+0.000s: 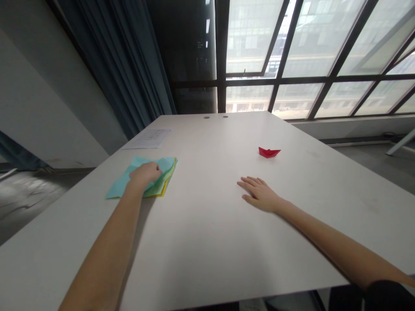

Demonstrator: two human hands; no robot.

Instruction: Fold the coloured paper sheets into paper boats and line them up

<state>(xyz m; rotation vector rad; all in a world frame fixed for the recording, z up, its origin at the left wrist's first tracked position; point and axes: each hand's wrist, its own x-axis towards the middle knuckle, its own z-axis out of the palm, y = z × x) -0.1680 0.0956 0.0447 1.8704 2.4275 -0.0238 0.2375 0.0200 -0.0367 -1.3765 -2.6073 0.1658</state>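
My left hand [146, 172] is over a stack of coloured paper on the left of the table, its fingers closed on the top light-blue sheet [125, 183]. That sheet is bent up at its right side, and green paper [159, 186] with yellow edges shows beneath it. The fingertips are partly hidden by the hand itself. On the right, my right hand [259, 194] rests palm down on the table with fingers stretched out, holding nothing. A small red folded paper boat [269, 153] stands beyond it, not touching the hand.
The white table [207, 242] reaches toward the windows, with two round dark spots [206, 117] near its far edge. A printed white sheet [149, 139] lies behind the paper stack. A blue curtain [129, 65] hangs at the back left.
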